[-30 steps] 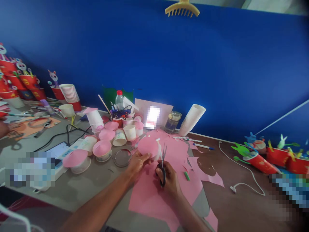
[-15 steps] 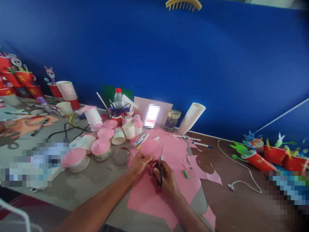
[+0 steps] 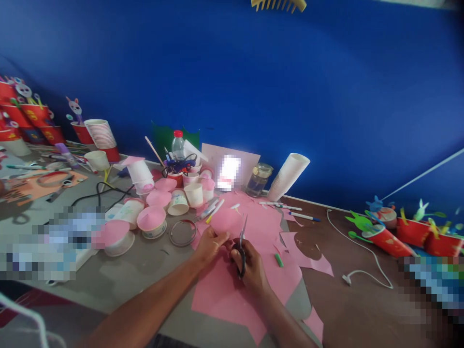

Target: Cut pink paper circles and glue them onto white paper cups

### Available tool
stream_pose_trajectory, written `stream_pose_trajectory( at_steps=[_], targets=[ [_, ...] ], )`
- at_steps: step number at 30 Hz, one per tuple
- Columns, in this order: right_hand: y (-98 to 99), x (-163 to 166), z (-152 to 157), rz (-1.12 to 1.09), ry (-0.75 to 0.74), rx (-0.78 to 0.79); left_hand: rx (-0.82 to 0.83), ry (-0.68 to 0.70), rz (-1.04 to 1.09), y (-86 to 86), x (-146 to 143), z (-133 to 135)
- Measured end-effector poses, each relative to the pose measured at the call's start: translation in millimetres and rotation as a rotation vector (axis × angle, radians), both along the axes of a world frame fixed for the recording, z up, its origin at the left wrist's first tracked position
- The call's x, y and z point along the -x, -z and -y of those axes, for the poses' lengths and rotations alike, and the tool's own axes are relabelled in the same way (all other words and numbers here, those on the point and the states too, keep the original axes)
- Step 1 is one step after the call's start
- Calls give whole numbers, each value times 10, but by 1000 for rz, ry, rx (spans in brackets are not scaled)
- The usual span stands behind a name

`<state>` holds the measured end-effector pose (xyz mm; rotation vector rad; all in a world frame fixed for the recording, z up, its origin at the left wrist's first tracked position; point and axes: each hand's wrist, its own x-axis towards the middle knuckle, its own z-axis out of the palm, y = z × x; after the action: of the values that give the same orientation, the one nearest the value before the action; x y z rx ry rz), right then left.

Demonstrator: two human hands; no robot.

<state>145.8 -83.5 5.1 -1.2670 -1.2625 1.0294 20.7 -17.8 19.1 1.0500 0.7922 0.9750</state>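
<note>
My left hand (image 3: 209, 244) grips a paper cup topped with a round pink paper disc (image 3: 225, 222), held just above a large pink paper sheet (image 3: 232, 290) on the table. My right hand (image 3: 250, 263) is closed round the black handles of a pair of scissors (image 3: 242, 246). The blades point up and meet the right edge of the pink disc. Both forearms reach in from the bottom of the view.
Several pink-capped paper cups (image 3: 151, 220) and a clear round lid (image 3: 182, 233) lie to the left. A white cup stack (image 3: 288, 177), glass jar (image 3: 259, 180), water bottle (image 3: 178, 146) and pens (image 3: 304, 216) line the blue wall. A white cable (image 3: 366, 270) and red decorated cups (image 3: 391, 241) sit at right.
The cup with the pink disc has come slightly lower and closer to the sheet. The scissors stay at its right edge, with the blades drawn closer together.
</note>
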Motion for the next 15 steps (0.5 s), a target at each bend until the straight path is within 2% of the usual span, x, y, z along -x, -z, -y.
stream_pose_trajectory(
  at_steps=[8,15],
  targets=[
    [1,-7,1,37,15,-45,14,15,-14,31,-2,2],
    [-28,12,-3,11,41,-15,16,33,-22,2,-7,9]
  ],
)
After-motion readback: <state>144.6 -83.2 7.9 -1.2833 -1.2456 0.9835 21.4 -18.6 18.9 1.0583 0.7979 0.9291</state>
